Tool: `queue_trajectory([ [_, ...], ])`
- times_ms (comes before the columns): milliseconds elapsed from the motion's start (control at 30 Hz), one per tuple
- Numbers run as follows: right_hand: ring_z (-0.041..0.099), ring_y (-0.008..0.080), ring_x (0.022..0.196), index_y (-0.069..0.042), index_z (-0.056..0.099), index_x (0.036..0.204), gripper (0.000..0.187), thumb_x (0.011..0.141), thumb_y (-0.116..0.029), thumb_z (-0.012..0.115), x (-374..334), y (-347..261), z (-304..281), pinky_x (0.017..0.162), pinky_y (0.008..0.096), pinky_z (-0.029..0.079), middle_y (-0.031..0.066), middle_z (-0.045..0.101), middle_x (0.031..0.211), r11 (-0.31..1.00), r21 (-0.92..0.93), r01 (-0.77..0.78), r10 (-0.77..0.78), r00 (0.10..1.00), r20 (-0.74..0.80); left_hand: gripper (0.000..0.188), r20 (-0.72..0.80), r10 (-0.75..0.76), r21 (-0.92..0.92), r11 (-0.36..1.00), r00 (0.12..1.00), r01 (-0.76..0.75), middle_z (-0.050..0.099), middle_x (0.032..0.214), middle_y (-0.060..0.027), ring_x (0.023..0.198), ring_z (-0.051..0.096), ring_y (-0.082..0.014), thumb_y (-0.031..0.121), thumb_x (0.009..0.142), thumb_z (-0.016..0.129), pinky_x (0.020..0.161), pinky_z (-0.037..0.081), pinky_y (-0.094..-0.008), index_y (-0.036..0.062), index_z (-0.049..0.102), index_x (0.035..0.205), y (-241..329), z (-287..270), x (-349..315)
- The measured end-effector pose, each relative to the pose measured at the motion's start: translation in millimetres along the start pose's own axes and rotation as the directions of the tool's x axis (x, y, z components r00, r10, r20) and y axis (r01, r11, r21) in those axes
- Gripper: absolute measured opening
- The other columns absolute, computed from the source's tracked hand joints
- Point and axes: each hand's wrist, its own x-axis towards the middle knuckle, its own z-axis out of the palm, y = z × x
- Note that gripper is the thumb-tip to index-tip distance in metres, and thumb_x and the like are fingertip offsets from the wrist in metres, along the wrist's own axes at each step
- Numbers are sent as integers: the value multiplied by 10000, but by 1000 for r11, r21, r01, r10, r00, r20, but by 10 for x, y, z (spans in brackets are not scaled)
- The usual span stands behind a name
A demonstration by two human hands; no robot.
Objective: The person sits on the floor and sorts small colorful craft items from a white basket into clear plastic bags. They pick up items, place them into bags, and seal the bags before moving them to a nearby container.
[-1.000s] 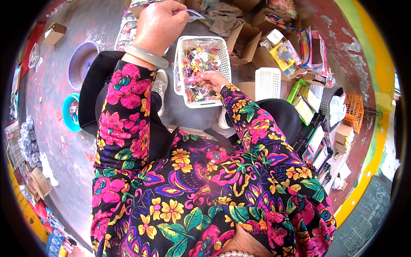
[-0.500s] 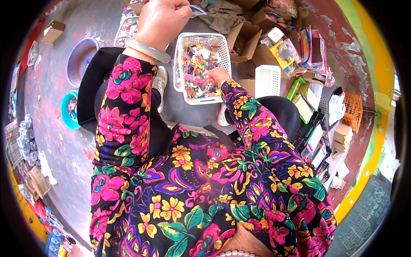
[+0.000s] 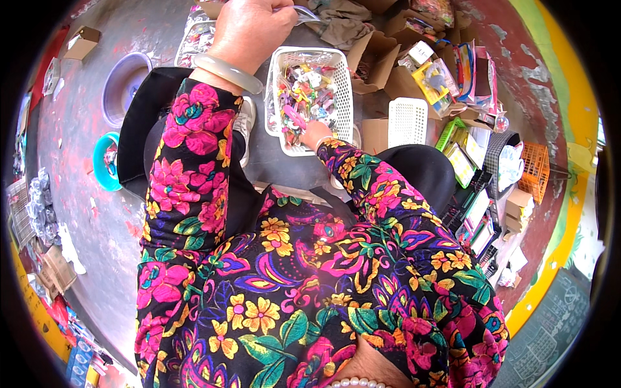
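Observation:
A white plastic basket (image 3: 347, 97) lined with clear plastic stands on the floor between my feet. Inside lies a heap of small colourful trinkets (image 3: 310, 87). My right hand (image 3: 315, 134) reaches into its near part, fingers closed around a small pink item (image 3: 295, 118) whose kind I cannot make out; the fingertips are partly hidden. Raised at the upper left, above the floor, my left hand (image 3: 253, 31) wears a pale bangle (image 3: 228, 73). Its fingers are closed on a clear plastic bag (image 3: 305, 14), of which only a part shows at the top edge.
Open cardboard boxes (image 3: 372, 61) and an upturned white basket (image 3: 407, 121) stand to the right, near an orange crate (image 3: 534, 171). On the left are a purple basin (image 3: 123, 90) and a turquoise tub (image 3: 103, 161). Another tray of trinkets (image 3: 196, 42) sits behind my left wrist.
My right hand has moved left and nearer to me within the basket, and the pink item has turned from level to slanted. My left hand has shifted slightly right.

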Motion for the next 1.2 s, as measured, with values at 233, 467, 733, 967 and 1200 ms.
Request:
queue_trajectory([
  [233,601,211,589,-33,657,705,146,733,-173,628,166,253,-187,515,319,476,107,618,643,947,208,247,-219,965,-147,163,-22,25,-8,1000,999,-25,594,646,-182,603,600,-303,133,696,547,574,476,-349,15,645,752,-18,-20,-7],
  [467,541,92,461,19,641,729,164,744,-144,641,132,370,-383,449,204,453,41,589,586,627,774,-85,54,996,66,161,14,-65,-26,998,998,65,594,637,-178,593,605,-287,134,699,555,561,475,-343,17,645,762,16,-11,6],
  [733,591,149,493,20,623,778,163,746,-138,644,262,503,-477,460,249,487,96,616,640,487,869,-91,184,983,0,172,13,-56,-45,997,998,56,597,657,-187,607,607,-298,139,703,555,574,481,-344,8,644,772,-4,21,3],
  [967,586,131,474,25,613,699,194,749,-160,640,251,485,-512,456,239,486,90,614,606,609,786,-100,31,994,103,174,-3,1,-25,1000,1000,-2,597,659,-188,613,606,-306,138,702,553,577,481,-346,6,643,770,-36,23,0],
  [1200,617,219,665,15,637,722,239,700,-222,650,355,545,-357,610,289,495,128,632,745,967,-119,225,-163,907,389,142,4,42,-20,999,999,-42,618,652,-146,586,601,-241,102,719,558,559,470,-300,-4,641,765,-58,69,5],
])
